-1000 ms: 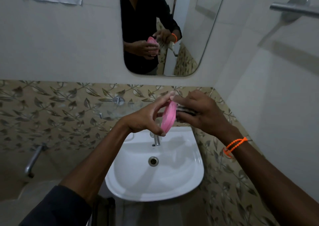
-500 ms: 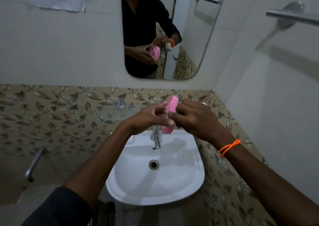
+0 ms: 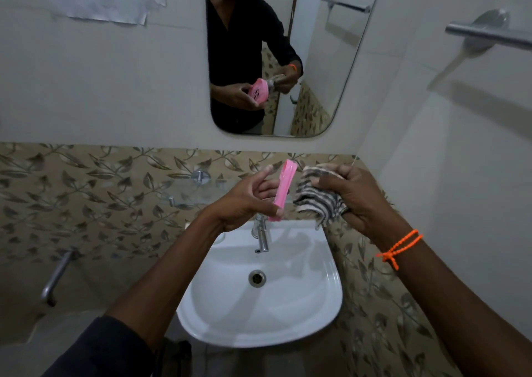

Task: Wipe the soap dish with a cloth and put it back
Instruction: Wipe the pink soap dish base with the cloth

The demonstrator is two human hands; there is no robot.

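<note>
My left hand (image 3: 244, 201) grips a pink plastic soap dish (image 3: 283, 189), held on edge above the basin so I see only its thin rim. The mirror reflection shows its slotted face. My right hand (image 3: 354, 195) is closed on a black-and-white striped cloth (image 3: 319, 198), bunched up just right of the dish. A small gap separates cloth and dish. An orange bead band circles my right wrist.
A white wash basin (image 3: 288, 319) with a chrome tap (image 3: 262, 235) hangs below my hands. A glass shelf (image 3: 195, 192) is fixed to the leaf-patterned tiles behind. A mirror (image 3: 316, 59) hangs above, a towel bar (image 3: 489, 34) at right, a pipe tap (image 3: 54, 278) at lower left.
My right hand with the cloth has pulled away to the right, off the dish. The dish has turned more upright in my left hand.
</note>
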